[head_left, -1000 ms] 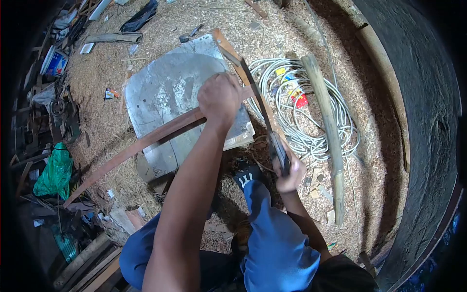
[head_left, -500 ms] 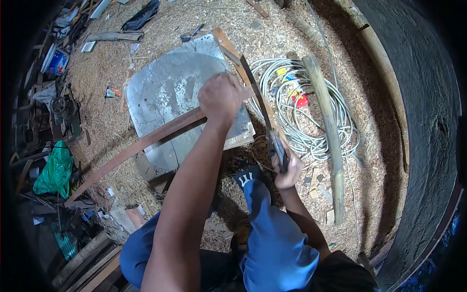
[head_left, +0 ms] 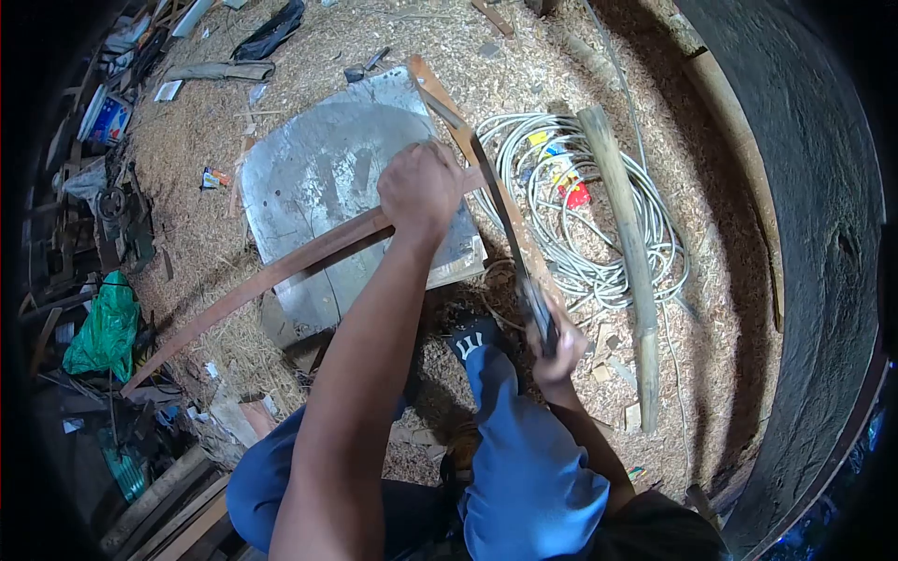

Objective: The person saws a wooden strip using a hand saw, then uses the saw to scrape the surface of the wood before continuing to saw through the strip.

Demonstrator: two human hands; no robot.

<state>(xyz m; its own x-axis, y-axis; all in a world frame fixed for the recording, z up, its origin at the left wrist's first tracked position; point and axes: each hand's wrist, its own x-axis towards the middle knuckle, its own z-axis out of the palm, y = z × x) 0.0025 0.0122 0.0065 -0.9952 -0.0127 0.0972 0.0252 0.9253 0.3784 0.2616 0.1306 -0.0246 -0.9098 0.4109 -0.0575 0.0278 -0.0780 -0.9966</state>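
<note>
Left edge: scrap piles, tins, a green bag (head_left: 103, 332) on the ground. Sawdust floor (head_left: 206, 243) all over, loose shavings and litter. Centre: dull metal sheet (head_left: 318, 178) lying flat on the sawdust. Curved wood strip (head_left: 271, 271) runs from near left up across the sheet's near side. Left hand (head_left: 421, 187) fisted tight around the strip at the sheet's right edge, pressing it down. Just right: long blade (head_left: 500, 206) slants from far to near, its far end meeting the strip beside the fist. Right hand (head_left: 554, 341) closed around the blade's handle, near the blue-trousered knee. Further right: grey cable coil (head_left: 571, 252) on the floor, wooden pole (head_left: 625, 234) lying across it. Far right: dark wall (head_left: 814, 234) curving round
</note>
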